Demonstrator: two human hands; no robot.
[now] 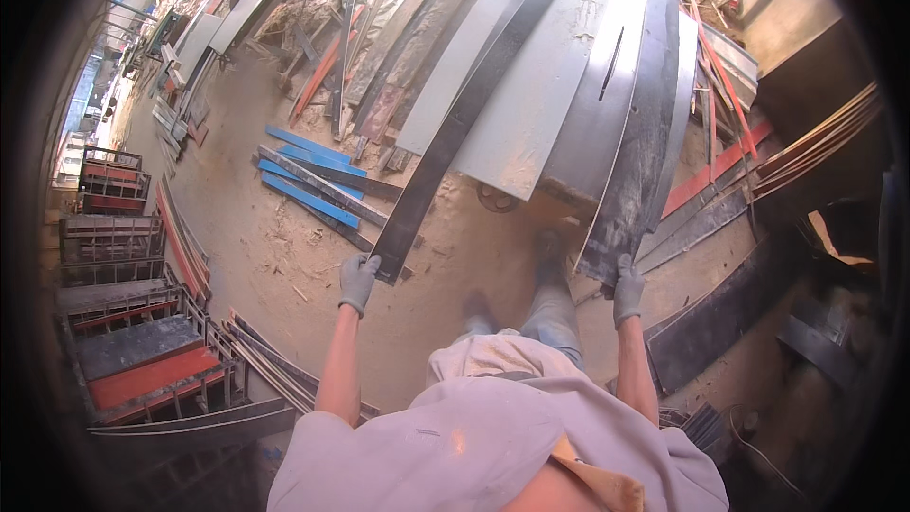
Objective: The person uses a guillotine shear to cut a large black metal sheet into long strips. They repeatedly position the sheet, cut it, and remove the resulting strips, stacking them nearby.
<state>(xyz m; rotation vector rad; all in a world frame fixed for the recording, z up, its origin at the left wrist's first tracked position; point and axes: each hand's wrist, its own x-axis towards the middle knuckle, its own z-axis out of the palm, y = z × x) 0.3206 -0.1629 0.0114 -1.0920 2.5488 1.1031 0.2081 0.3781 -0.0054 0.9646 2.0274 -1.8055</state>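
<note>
My left hand [359, 283], in a grey glove, is closed round the near end of a long, narrow dark board [464, 118]. This board runs away from me at a slant, over a grey table-like surface [531, 76]. On the other side, my right hand [627, 290], gloved the same way, grips the near end corner of a wider dark plank [633, 137] with worn, scuffed patches. Between the two boards a thin dark slit or blade [611, 64] shows in the shiny grey top [590, 123]. The far ends of both boards reach the top of the view.
Blue-edged strips [313, 180] lie on the dusty ground at left. Stacked frames with red and dark panels [152, 374] stand at lower left. A round wheel-like part [495, 197] shows under the table. Red planks [716, 171] and a dark sheet [711, 327] lie at right.
</note>
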